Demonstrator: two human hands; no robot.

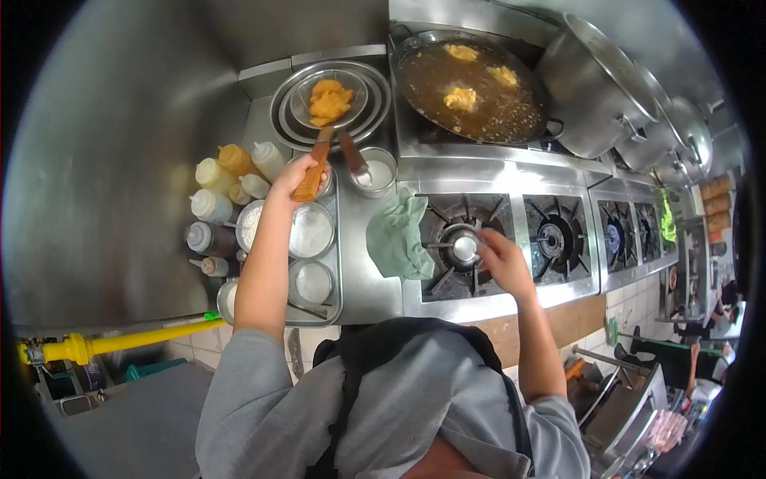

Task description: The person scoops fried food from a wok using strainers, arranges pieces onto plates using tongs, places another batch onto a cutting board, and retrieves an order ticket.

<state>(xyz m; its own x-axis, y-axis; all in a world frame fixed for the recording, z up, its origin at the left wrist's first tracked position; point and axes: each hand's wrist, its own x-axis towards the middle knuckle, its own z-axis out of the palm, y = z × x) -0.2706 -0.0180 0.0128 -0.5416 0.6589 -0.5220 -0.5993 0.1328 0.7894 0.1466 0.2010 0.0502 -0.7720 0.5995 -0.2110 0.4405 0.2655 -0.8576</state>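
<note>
My left hand [302, 177] is closed on the wooden handle of a strainer [322, 152]. Orange-brown fried pieces [329, 101] lie in the strainer, over nested metal bowls [279, 120]. My right hand [501, 257] is at a small round metal container [464, 247] above the nearest burner, its fingers bent against the container's right side. Between my hands a green cloth [395, 238] lies at the stove's left edge. Beyond them, a wide black pan [519, 120] of bubbling oil holds several battered pieces [460, 99].
Squeeze bottles [214, 177] stand at the left, beside a tray [335, 271] of metal containers with white contents [311, 230]. More burners [554, 239] run rightward. Large pots [590, 96] stand at the back right. Other people [706, 389] are at the far right.
</note>
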